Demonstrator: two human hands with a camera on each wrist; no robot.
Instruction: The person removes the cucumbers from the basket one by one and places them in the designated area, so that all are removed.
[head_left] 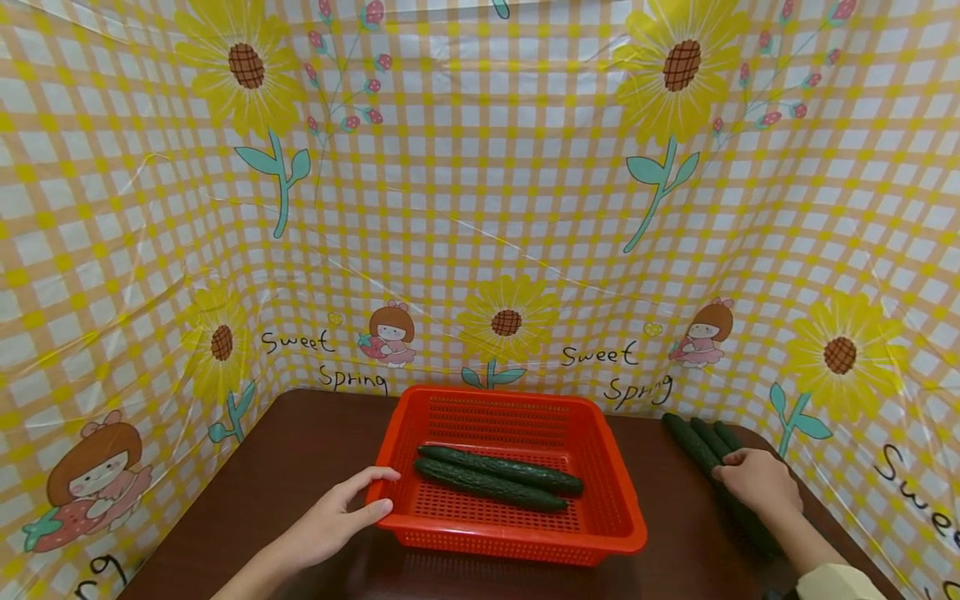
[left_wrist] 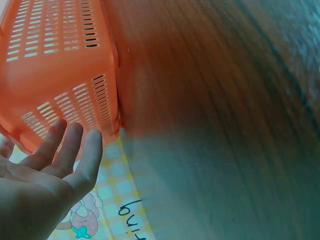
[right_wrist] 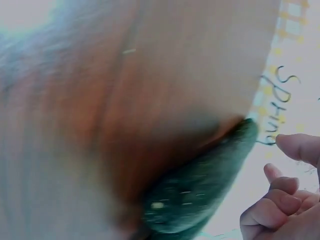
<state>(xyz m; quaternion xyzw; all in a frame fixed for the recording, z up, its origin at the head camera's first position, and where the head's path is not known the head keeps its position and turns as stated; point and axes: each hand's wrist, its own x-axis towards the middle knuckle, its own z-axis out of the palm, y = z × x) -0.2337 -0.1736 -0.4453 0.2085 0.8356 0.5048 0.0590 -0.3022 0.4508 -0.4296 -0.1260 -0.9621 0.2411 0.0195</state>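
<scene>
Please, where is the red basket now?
In the head view, the red basket stands low in the middle, between the left hand and the cucumbers by the right hand.

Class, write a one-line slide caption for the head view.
Left hand touching a red, perforated, rectangular plastic basket containing two long, dark-green, bumpy cucumbers; right hand near other cucumbers.

Palm turned upward and fingers slightly bent, a left hand [left_wrist: 47, 182] reaches in from the lower left toward the slotted side of an orange-red plastic basket [left_wrist: 45, 76], three fingertips [left_wrist: 93, 137] overlapping its wall. The basket stands at upper left on a reddish-brown wood-grain table [left_wrist: 200, 95], its surface fading to blue-gray below. Beneath the basket's corner, a yellow-checked cloth [left_wrist: 116, 172] carries a pink strawberry print [left_wrist: 84, 223] and black lettering [left_wrist: 131, 217].
</scene>
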